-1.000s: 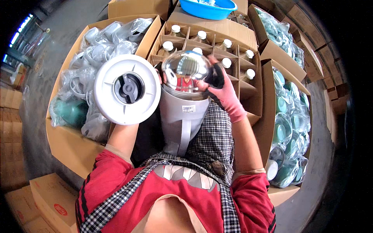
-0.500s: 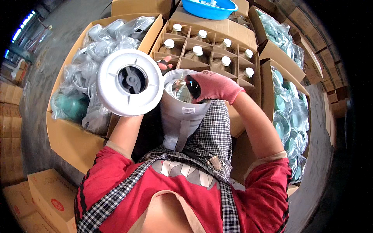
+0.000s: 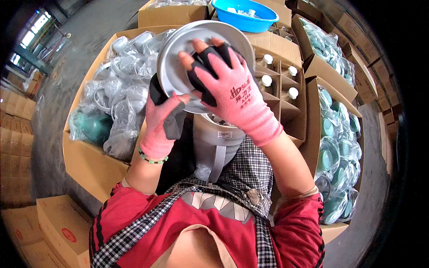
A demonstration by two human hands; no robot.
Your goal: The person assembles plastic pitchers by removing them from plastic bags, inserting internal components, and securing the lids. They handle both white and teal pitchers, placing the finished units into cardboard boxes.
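Observation:
My left hand [image 3: 164, 114], in a pink-and-black fingerless glove, grips the lower left rim of a round, dish-shaped grey cover [image 3: 176, 42]. Its thumb lies at the edge. Across the hollow face of this cover, my right hand [image 3: 219, 78] is spread in a matching glove, fingertips bare and touching it. Below, between my legs, stands a grey vacuum jug body [image 3: 210, 140] with a strap-like handle [image 3: 217, 163] facing me. The cover and my right hand partly hide its open top; a shiny liner shows inside. Clear plastic bunches near its foot.
A carton [image 3: 96, 156] of bagged grey and green parts stands at left. Ahead right, a divided carton [image 3: 290, 118] holds white-capped bottles, with a blue basin [image 3: 243, 18] behind it. Bagged green parts [image 3: 337, 161] fill cartons at right. Closed boxes [image 3: 62, 223] sit lower left.
My right hand has left the jug's mouth and risen onto the cover. The round piece in my left hand moved up and right; its grey hollow side now shows instead of the white side.

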